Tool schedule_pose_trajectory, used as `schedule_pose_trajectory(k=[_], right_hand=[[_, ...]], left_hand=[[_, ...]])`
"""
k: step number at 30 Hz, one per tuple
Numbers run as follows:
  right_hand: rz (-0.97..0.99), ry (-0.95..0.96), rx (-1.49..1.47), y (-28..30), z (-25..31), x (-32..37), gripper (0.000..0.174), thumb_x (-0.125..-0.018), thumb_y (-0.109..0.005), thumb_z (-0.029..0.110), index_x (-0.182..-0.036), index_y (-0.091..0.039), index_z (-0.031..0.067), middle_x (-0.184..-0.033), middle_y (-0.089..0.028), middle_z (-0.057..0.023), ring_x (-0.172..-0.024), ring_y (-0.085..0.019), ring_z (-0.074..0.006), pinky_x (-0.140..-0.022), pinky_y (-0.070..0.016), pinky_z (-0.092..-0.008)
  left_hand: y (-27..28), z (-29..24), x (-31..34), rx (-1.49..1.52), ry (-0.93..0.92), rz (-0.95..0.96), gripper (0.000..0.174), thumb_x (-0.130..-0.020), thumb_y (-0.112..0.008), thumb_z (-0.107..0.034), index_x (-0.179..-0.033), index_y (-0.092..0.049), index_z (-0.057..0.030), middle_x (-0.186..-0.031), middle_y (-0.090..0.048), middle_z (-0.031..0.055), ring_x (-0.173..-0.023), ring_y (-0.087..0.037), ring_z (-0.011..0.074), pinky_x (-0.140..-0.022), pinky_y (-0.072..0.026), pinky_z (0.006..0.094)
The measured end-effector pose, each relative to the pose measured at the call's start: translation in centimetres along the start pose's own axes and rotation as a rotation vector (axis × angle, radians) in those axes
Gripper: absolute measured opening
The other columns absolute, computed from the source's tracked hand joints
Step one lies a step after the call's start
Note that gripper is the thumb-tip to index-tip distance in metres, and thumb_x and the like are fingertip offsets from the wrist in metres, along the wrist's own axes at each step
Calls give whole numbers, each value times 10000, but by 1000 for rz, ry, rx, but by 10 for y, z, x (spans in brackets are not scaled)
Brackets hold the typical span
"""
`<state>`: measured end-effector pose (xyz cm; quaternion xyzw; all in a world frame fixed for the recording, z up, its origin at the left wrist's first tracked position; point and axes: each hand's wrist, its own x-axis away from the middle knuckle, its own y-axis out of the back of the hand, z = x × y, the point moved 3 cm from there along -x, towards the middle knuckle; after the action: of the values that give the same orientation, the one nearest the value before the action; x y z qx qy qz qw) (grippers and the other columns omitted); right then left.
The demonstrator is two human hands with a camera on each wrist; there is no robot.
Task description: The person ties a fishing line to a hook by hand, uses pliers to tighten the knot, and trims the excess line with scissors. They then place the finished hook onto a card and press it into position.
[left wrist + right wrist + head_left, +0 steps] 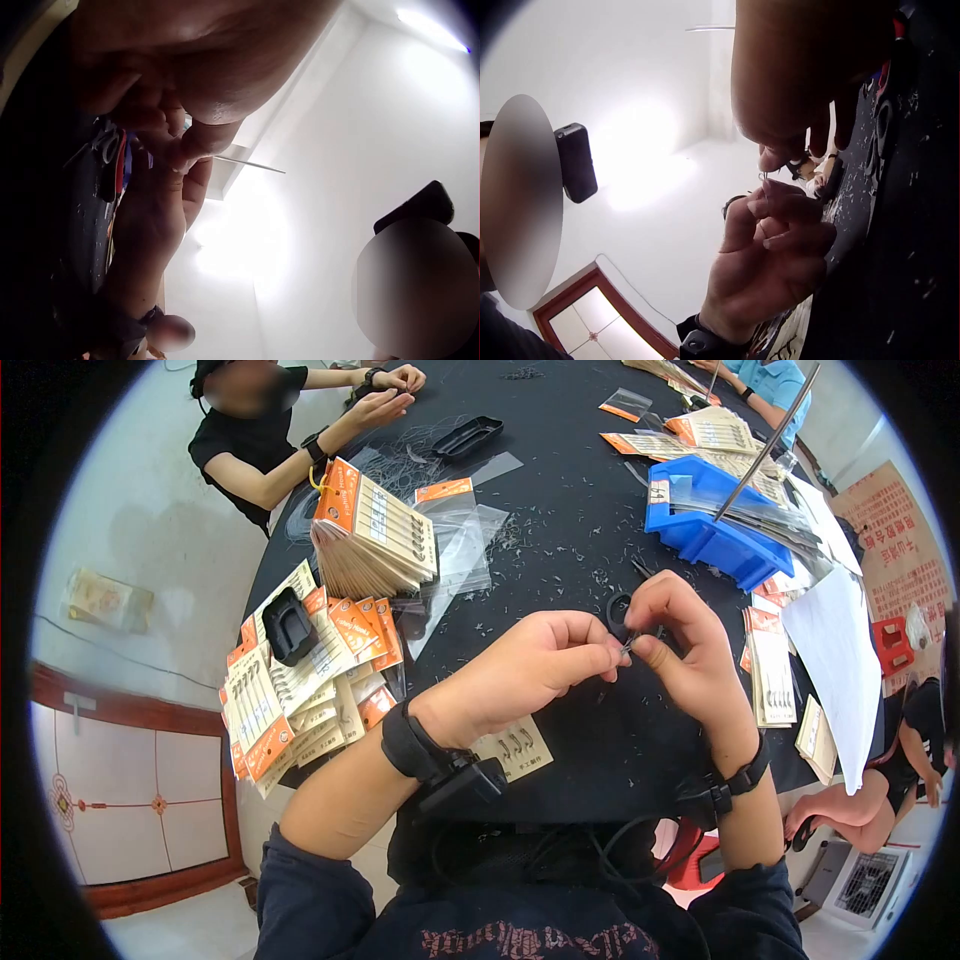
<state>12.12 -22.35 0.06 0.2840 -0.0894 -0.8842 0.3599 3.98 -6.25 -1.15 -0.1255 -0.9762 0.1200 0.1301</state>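
Observation:
Close together over the black table, my left hand (545, 660) and right hand (690, 645) meet at the fingertips. Between them they pinch a small metal fishhook (627, 647), mostly hidden by the fingers; a thin bright bit of the hook (764, 177) shows in the right wrist view. Black-handled scissors (617, 612) lie just beyond the fingertips, partly behind my right hand. Under my left wrist, a cream card (520, 748) with several hooks on it rests on the table near its front edge.
To the left stand piles of orange-topped hook cards (375, 535) and a small black tray (289, 626). A blue bin (700, 525) with a metal rod sits at the right, near more cards (768, 670) and white paper (835, 660). Clippings litter the table. Other people sit around.

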Motion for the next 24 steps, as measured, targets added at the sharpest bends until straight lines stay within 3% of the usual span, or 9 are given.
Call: schedule_pose_trajectory(k=[5,8,17,20,24], right_hand=[[84,40,79,3,-4,-1,96,-827,-680,31,-890,-608,20,-874,-587,-40,-820,-565,-143,-703,-443,-265],[48,-126,-67,1,-3,4,82,-817,-672,0,-861,-606,17,-855,-594,-34,-788,-571,-127,-698,-451,-256],[33,-167,-144,1,-4,6,99,-809,-649,-57,-868,-599,5,-841,-595,-28,-790,-578,-93,-693,-456,-242],[50,-238,-168,2,-6,6,103,-816,-662,-45,-898,-621,3,-850,-605,-31,-798,-582,-88,-696,-468,-251],[27,-194,-146,5,-6,5,157,-816,-684,-24,-966,-656,12,-888,-632,-38,-801,-595,-98,-698,-485,-267]], left_hand=[[2,5,-1,54,26,15,122,-962,-613,-208,-931,-621,-90,-825,-574,-51,-630,-383,1,-543,-283,168],[1,3,-1,57,27,30,118,-959,-618,-206,-932,-621,-91,-824,-573,-54,-637,-387,-1,-545,-288,169],[-1,2,-2,41,-6,45,112,-954,-622,-195,-933,-608,-86,-814,-562,-51,-624,-384,-3,-527,-280,171],[1,6,-4,57,13,29,99,-954,-613,-182,-926,-603,-87,-814,-558,-49,-619,-381,0,-527,-278,171],[3,6,-4,44,20,-8,90,-959,-597,-176,-922,-602,-94,-819,-557,-48,-628,-385,4,-532,-284,172]])
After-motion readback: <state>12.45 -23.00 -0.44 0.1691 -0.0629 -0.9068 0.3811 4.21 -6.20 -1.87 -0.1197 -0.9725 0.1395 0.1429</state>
